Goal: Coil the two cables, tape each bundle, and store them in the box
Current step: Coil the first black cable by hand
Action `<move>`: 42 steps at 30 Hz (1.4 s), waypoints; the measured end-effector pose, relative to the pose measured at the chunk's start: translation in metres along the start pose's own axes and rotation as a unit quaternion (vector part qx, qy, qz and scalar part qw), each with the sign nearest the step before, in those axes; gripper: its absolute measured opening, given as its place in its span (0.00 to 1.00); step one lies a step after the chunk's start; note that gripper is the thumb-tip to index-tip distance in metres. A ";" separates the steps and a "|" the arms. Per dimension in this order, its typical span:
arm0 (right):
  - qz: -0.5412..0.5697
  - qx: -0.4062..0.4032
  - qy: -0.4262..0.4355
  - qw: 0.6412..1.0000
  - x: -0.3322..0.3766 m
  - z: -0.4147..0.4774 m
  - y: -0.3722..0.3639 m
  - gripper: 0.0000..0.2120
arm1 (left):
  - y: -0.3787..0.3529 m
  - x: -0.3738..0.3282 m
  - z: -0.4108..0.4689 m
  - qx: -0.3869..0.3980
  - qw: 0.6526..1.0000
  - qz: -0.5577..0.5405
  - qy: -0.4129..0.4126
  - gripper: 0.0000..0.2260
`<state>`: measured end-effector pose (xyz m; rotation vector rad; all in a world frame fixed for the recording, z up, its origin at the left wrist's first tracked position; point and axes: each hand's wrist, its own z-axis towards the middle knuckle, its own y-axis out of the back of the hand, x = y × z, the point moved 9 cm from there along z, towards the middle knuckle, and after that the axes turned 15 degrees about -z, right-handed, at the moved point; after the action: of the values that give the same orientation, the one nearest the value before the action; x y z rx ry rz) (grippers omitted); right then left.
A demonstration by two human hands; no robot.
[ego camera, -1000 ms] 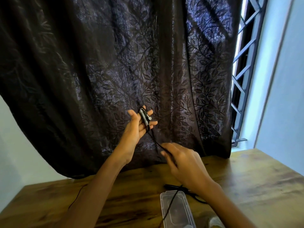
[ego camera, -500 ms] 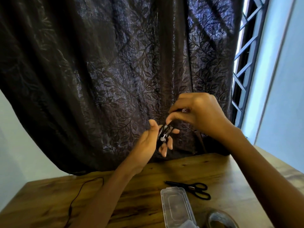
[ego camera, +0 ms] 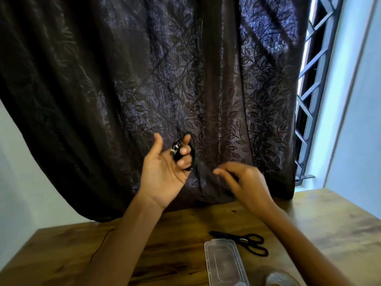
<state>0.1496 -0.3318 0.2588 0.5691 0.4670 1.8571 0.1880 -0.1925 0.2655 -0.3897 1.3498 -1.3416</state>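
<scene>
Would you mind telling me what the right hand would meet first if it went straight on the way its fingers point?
Likely the black cable dangling from the left hand; the right hand's depth is unclear.

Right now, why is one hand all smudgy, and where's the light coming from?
In the head view, the right hand is smeared by motion blur, while the left hand gripping the cable looks sharper; also in the head view, daylight from the window at the right puts a bluish sheen on the curtain.

Black cable [ego camera: 192, 153]; dark leaf-patterned curtain [ego camera: 144, 79]
</scene>
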 end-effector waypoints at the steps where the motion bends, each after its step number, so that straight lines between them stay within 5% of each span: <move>1: -0.012 0.003 0.013 1.000 0.006 -0.009 -0.004 0.13 | 0.003 -0.004 0.001 -0.005 1.000 0.001 -0.005 0.29; 11: -0.186 -0.008 0.210 0.960 0.062 -0.039 0.001 0.11 | 0.034 -0.020 0.005 -0.085 0.989 0.105 -0.053 0.39; 22: -0.247 -0.113 0.330 0.904 0.097 0.015 0.058 0.03 | 0.029 0.040 -0.006 -0.017 0.947 0.313 0.070 0.38; 31: 0.005 0.015 0.124 0.992 0.023 0.047 0.022 0.09 | 0.006 0.046 -0.018 0.069 0.921 0.367 0.109 0.27; 38: 0.102 0.040 -0.011 0.994 -0.005 0.009 -0.014 0.11 | 0.010 0.038 -0.020 0.034 0.956 0.274 0.102 0.27; 42: 0.186 0.081 -0.128 0.971 -0.009 -0.022 -0.041 0.04 | 0.015 0.034 -0.017 0.013 0.966 0.253 0.050 0.12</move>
<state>0.1706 -0.3279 0.2163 1.0513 0.3568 2.0708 0.1700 -0.2090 0.2325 0.0476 1.3951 -0.9579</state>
